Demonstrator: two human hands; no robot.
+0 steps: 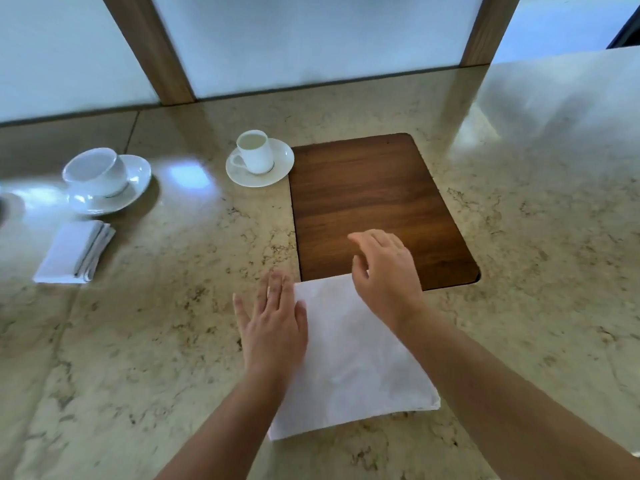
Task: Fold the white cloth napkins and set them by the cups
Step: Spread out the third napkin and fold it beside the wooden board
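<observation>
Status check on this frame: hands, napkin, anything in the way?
Left hand flat on the white cloth napkin, right hand open above its far edge. One folded white napkin already by the wide cup. Nothing blocking.

Two bare forearms enter beside the white napkin point(353, 358), with no sleeves, watch, rings or gloves showing. The left hand point(273, 323) and right hand point(388, 271) have short, unpainted fingernails.

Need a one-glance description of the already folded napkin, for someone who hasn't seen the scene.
Start at the wooden board set in the stone counter, then go far left. The folded napkin lies just nearer than the wide cup on its saucer: compact, layered edges showing, no hands on it.
</observation>
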